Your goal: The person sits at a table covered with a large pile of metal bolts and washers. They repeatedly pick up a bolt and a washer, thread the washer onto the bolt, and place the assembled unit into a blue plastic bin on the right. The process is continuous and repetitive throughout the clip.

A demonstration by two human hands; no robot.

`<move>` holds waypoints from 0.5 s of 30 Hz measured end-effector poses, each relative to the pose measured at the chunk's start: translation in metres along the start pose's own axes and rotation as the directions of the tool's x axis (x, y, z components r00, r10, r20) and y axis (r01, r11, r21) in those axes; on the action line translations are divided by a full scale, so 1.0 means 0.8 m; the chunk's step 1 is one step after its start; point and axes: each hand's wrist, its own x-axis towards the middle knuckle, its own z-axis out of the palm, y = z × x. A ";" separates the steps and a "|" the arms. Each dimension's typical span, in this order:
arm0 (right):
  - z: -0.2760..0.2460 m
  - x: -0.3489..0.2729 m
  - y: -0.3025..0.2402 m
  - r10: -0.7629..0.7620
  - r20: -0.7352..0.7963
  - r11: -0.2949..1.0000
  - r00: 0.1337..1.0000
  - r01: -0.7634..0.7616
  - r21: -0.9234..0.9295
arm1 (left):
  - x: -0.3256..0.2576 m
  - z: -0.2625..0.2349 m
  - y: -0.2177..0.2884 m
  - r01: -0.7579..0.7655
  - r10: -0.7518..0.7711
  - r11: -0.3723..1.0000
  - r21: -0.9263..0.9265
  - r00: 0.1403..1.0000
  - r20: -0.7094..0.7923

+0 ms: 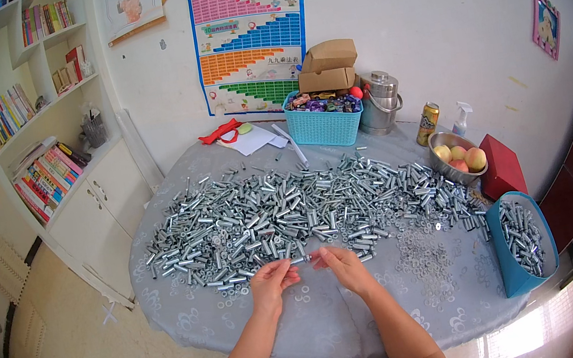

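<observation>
Between my two hands, just in front of the pile, is a small silvery expansion bolt (301, 259). My left hand (274, 282) is closed, its fingertips pinching the bolt's left end. My right hand (341, 265) is closed too, thumb and fingers at the bolt's right end; any small part within those fingertips is hidden. Right beyond my hands spreads a wide heap of metal sleeves and bolts (269, 214). Loose flat washers (426, 262) lie scattered to the right of my right hand, and a few more rest on the cloth between my wrists.
A blue bin (510, 261) holding metal sleeves stands at the right table edge. Behind it are a red box (501, 167), a steel fruit bowl (455, 168), a can (427, 124) and a spray bottle (462, 118). A turquoise basket (323, 128) and metal pot (380, 103) stand at the back.
</observation>
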 end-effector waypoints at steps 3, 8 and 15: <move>-0.003 -0.001 0.001 0.042 0.024 0.999 0.999 -0.041 -0.016 | -0.001 0.001 0.000 -0.006 0.006 1.000 0.005 1.000 0.003; -0.007 -0.001 -0.001 0.132 0.011 0.991 0.991 -0.131 -0.027 | -0.001 0.004 0.000 -0.011 0.011 1.000 0.018 1.000 0.004; -0.005 0.004 0.026 0.193 -0.017 0.979 0.981 -0.193 -0.061 | -0.008 0.012 0.001 -0.076 0.072 0.985 0.155 0.997 0.029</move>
